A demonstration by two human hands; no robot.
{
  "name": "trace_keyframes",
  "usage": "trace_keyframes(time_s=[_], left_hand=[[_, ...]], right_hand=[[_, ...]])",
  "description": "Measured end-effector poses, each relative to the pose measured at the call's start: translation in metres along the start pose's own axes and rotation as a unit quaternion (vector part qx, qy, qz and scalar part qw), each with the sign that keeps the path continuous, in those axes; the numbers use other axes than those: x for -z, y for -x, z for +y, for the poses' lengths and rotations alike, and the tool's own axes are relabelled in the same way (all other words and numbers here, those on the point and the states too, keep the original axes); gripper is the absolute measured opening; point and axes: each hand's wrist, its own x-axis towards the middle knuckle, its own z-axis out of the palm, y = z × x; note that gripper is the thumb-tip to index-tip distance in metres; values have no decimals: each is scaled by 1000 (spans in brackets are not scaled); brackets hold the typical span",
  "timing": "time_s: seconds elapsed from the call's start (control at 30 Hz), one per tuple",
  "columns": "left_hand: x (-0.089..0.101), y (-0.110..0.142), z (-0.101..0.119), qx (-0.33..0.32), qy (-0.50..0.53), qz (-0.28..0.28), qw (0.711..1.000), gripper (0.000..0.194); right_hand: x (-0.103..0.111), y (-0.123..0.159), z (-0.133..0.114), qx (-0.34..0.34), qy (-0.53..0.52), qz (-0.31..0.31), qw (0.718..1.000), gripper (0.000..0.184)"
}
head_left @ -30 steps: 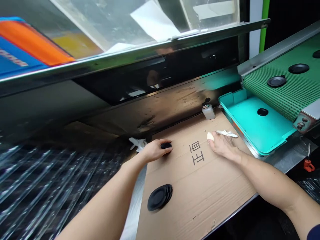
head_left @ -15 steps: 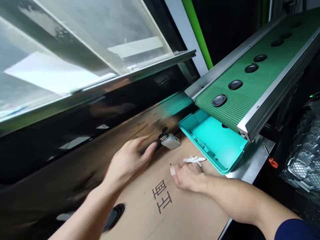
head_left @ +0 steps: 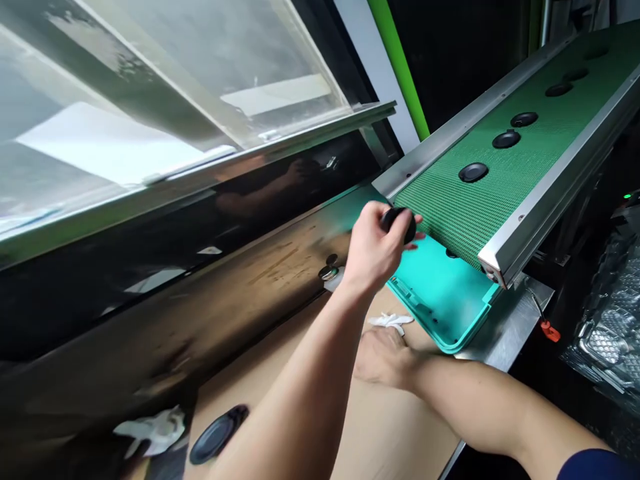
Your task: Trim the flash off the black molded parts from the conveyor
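My left hand [head_left: 377, 243] is closed around a black round disc [head_left: 410, 225], raised at the lower end of the green conveyor belt. Several similar black discs [head_left: 473, 173] lie spaced out along the belt. Lower down, my right hand [head_left: 383, 357] is curled just above or on the cardboard sheet [head_left: 395, 427]; it is slightly blurred, its fingers partly behind my left forearm, and what they hold, if anything, is hidden. A crumpled white cloth or glove [head_left: 393, 321] lies right by it. At bottom left, more black discs [head_left: 219, 437] rest on the cardboard.
A turquoise bin [head_left: 440, 293] sits under the end of the conveyor [head_left: 445, 207]. A small bottle [head_left: 331, 275], partly covered by my forearm, stands by the dark machine panel. White gloves [head_left: 150, 430] lie at lower left. Clear plastic trays [head_left: 607, 333] are stacked at right.
My left hand has moved right and up from beside the bottle and now grips the disc that lay nearest the belt's end. My right hand has barely moved.
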Motion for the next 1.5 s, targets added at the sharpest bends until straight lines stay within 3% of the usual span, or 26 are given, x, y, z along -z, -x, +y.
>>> trace_keyframes(time_s=[0.07,0.13,0.2,0.27,0.33,0.47,0.67,0.77,0.93,1.07,1.3,1.5], left_hand=[[33,43,-25,68,156,29,985,39],[67,88,-56,130,260,90,953,40],[97,128,-89,206,332,150,908,37],[118,160,-119,267,399,196,855,49],[129,182,-143,297,459,233,804,63],[129,198,-173,306,539,254,743,52],[114,190,-181,266,601,234,717,38],[105,188,-178,246,634,204,704,42],[98,189,-176,247,643,176,703,47],[100,189,-176,266,639,182,699,43],[98,191,-174,279,648,148,694,46],[96,190,-176,286,632,156,703,42]], right_hand=[[-3,0,0,11,13,4,1000,30],[-2,3,-2,31,22,-4,999,34],[3,8,-5,36,33,-19,999,36],[9,13,-7,27,46,-28,998,35],[15,17,-8,18,67,-12,997,34],[22,17,-10,-15,79,8,997,32],[16,20,-32,-24,-90,43,995,41],[10,24,-47,-29,15,20,999,45],[6,23,-61,-91,169,25,981,53],[6,28,-70,-57,194,-25,979,60],[15,23,-66,-68,209,-19,975,62],[20,19,-56,-71,197,-5,978,57]])
